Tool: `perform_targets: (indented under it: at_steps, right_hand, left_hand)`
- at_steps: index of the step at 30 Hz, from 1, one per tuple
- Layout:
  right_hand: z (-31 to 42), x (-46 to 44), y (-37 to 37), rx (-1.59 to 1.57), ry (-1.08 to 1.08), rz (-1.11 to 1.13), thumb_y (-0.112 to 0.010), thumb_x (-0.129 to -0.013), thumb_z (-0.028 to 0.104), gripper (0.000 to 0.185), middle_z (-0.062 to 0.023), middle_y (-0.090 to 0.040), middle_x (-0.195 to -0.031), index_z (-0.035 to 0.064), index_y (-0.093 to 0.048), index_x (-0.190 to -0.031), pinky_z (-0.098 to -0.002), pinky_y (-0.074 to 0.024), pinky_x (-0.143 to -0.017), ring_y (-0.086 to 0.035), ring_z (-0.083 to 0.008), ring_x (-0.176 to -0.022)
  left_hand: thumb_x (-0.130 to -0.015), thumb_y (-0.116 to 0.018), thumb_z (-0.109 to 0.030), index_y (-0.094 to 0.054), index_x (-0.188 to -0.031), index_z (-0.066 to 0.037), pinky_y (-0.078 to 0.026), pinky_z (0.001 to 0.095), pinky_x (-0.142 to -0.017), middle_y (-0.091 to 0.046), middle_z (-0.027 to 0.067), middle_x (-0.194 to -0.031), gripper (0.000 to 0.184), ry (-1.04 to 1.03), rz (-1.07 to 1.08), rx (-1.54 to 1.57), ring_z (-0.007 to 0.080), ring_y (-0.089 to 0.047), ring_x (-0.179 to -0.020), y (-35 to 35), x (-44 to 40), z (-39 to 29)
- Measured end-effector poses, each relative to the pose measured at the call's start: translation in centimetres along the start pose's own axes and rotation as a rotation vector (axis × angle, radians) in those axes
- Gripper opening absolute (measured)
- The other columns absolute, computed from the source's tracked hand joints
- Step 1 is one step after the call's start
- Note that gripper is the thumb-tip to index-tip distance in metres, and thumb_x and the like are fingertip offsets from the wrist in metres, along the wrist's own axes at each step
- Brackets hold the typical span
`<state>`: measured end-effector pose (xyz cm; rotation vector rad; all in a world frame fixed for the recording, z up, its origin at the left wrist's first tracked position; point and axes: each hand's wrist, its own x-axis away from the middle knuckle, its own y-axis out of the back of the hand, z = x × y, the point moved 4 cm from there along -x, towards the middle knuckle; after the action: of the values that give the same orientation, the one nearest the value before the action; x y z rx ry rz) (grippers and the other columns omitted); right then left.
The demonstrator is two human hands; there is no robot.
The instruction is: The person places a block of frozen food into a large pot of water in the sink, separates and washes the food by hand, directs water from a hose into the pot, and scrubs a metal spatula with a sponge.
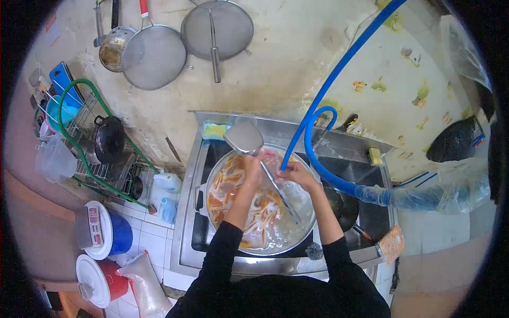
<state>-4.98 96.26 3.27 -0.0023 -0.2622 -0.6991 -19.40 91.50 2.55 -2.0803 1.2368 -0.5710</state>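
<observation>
A metal wok spatula (244,138) is in my left hand (255,165), its wide blade up toward the wall and its handle slanting down to the right over the basin. My left fingers are closed near the neck of the blade. My right hand (297,174) is closed around the end of a blue hose (309,127), just right of the spatula. Both hands are above a large round metal basin (205,206), which holds cloudy, foamy water and many thin orange-brown strips I cannot identify. Whether water runs from the hose is hard to see.
The basin sits in a steel sink (183,244). Right of it lies a dark wok (342,206), with a yellow sponge (375,157) on the rim. A dish rack (87,153) stands left. Strainers (155,57) hang on the wall; lidded buckets (121,233) stand below left.
</observation>
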Motion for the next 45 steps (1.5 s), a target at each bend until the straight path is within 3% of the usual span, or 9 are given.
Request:
perform_targets:
  at_steps: [10,22,25,28,29,32,38,41,45]
  right_hand:
    - [-1.8,4.9,0.0,0.001,-0.257,0.011,-0.062,-0.082,0.022,0.025,-0.0085,-0.063,-0.075,-0.0029,-0.060,-0.084,-0.0296,-0.0530,-0.069,-0.063,-0.0167,-0.072]
    - [-6.2,2.2,0.1,-0.078,-0.045,-0.097,-0.061,-0.081,0.020,0.019,-0.0019,-0.056,-0.055,0.0017,-0.061,-0.074,-0.0229,-0.0412,-0.043,-0.052,-0.0095,-0.046]
    - [-8.4,0.0,0.0,0.211,0.290,-0.478,-0.058,-0.083,0.028,0.038,-0.0037,-0.050,-0.045,-0.0021,-0.057,-0.059,-0.0251,-0.0339,-0.039,-0.047,-0.0133,-0.037]
    - [-8.9,-0.4,1.0,0.228,0.087,-0.659,-0.056,-0.083,0.024,0.035,-0.0048,-0.051,-0.047,-0.0030,-0.055,-0.059,-0.0281,-0.0345,-0.040,-0.049,-0.0140,-0.039]
    - [-12.3,-2.6,2.6,0.298,0.371,-0.815,-0.053,-0.083,0.021,0.033,-0.0070,-0.053,-0.049,-0.0014,-0.055,-0.059,-0.0313,-0.0382,-0.044,-0.053,-0.0152,-0.043]
    - [-7.0,0.2,1.8,-0.006,0.094,-0.705,-0.052,-0.083,0.018,0.025,-0.0017,-0.053,-0.052,-0.0005,-0.061,-0.071,-0.0287,-0.0391,-0.048,-0.052,-0.0114,-0.051]
    - [-9.2,-1.4,2.3,0.378,0.522,-0.618,-0.057,-0.079,0.016,0.018,-0.0048,-0.057,-0.064,-0.0001,-0.057,-0.088,-0.0293,-0.0449,-0.051,-0.053,-0.0127,-0.054]
    - [-5.0,-0.2,-0.5,-0.272,0.056,-0.287,-0.053,-0.087,0.021,0.021,-0.0020,-0.056,-0.073,0.0029,-0.054,-0.095,-0.0213,-0.0424,-0.055,-0.053,-0.0089,-0.062]
    - [-0.7,-0.5,-3.5,-0.231,0.092,-0.213,-0.053,-0.087,0.033,0.031,-0.0010,-0.058,-0.073,0.0023,-0.058,-0.090,-0.0195,-0.0428,-0.055,-0.053,-0.0077,-0.060]
  left_hand:
    - [-0.088,-0.051,-0.015,-0.054,-0.081,0.004,-0.052,0.0320,-0.062,-0.060,0.0144,-0.077,0.020,-0.095,-0.074,-0.039,0.0220,-0.061,-0.069,0.2,-2.4,-2.5]
    - [-0.084,-0.059,-0.016,-0.055,-0.084,-0.001,-0.040,0.0247,-0.046,-0.054,0.0047,-0.070,0.015,-0.052,-0.103,0.086,0.0106,-0.042,-0.050,1.2,-2.4,-3.1]
    - [-0.082,-0.060,-0.010,-0.053,-0.082,-0.001,-0.037,0.0245,-0.045,-0.051,0.0047,-0.069,0.011,-0.093,-0.134,0.140,0.0088,-0.040,-0.048,1.3,-1.3,-4.0]
    - [-0.083,-0.060,-0.011,-0.053,-0.077,-0.002,-0.035,0.0231,-0.043,-0.051,0.0044,-0.068,0.012,-0.103,-0.116,0.130,0.0077,-0.038,-0.047,2.1,-0.6,-4.5]
    - [-0.083,-0.060,-0.014,-0.053,-0.076,-0.003,-0.033,0.0209,-0.042,-0.051,0.0034,-0.066,0.014,-0.058,-0.143,0.144,0.0064,-0.037,-0.047,2.2,-0.2,-4.3]
    - [-0.084,-0.059,-0.016,-0.053,-0.075,-0.005,-0.031,0.0190,-0.041,-0.051,0.0025,-0.064,0.016,-0.026,-0.069,0.161,0.0061,-0.039,-0.046,2.9,0.0,-3.5]
    - [-0.083,-0.048,-0.052,-0.051,-0.086,-0.008,-0.031,0.0209,-0.039,-0.054,0.0024,-0.065,0.044,0.146,-0.214,0.319,0.0103,-0.044,-0.046,3.7,-0.5,0.0]
    - [-0.083,-0.041,-0.060,-0.051,-0.089,-0.010,-0.034,0.0233,-0.041,-0.054,0.0026,-0.065,0.051,0.209,-0.180,0.341,0.0113,-0.046,-0.049,4.7,-0.6,2.4]
    - [-0.080,-0.035,-0.067,-0.052,-0.085,-0.010,-0.036,0.0283,-0.045,-0.053,0.0017,-0.066,0.059,0.315,-0.217,0.379,0.0132,-0.045,-0.050,6.9,-2.1,6.9]
